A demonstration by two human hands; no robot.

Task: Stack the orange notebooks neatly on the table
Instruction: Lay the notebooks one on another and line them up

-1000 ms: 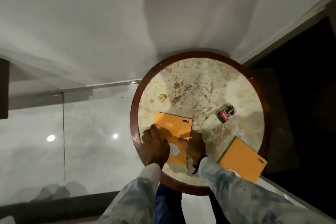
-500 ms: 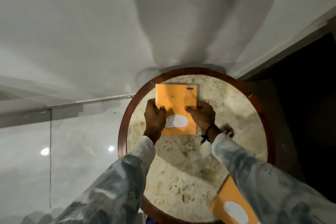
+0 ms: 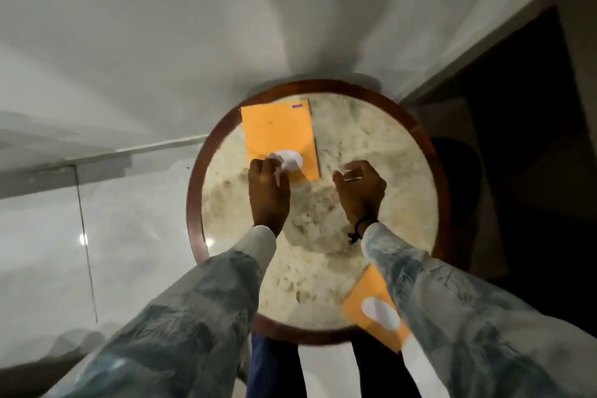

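One orange notebook (image 3: 279, 136) with a white oval label lies flat at the far left of the round marble table (image 3: 323, 262). My left hand (image 3: 268, 191) rests at its near edge, fingertips on the cover by the label. My right hand (image 3: 360, 189) hovers just right of that notebook, fingers apart, holding nothing. A second orange notebook (image 3: 371, 307) lies at the table's near right edge, overhanging the rim and partly hidden under my right sleeve.
The table has a dark wooden rim (image 3: 193, 203). A white wall stands behind it and a glossy pale floor (image 3: 48, 252) spreads to the left. A dark doorway (image 3: 533, 139) opens at the right. My legs show below the table's near edge.
The notebook has slid farther toward the table's far left edge. My right hand has come off it and drawn back to the right; my left hand now touches only its near edge.
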